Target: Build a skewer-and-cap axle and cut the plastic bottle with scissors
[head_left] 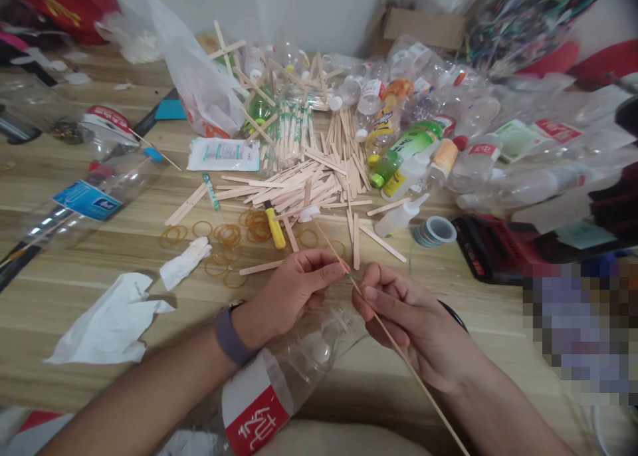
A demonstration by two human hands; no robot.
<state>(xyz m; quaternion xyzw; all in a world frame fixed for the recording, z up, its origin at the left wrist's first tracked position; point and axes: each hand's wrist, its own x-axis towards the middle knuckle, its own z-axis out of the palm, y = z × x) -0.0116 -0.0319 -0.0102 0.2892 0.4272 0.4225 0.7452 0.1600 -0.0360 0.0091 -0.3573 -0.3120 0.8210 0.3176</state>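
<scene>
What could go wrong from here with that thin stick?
The thin stick is long and slender, so it might bend or snap if the left hand or right hand presses hard. Its lower end runs well past both hands and could catch on something. The clear bottle lies close below the hands and might roll if nudged.

The place looks like an improvised craft workspace, whether in a home or elsewhere being unclear: a pale wood-grain table [129, 236] bears flat light-wood sticks [294, 187], clear labelled plastic bottles [482, 160], tan rubber bands [256, 227] and a yellow-handled screwdriver [276, 226].
</scene>
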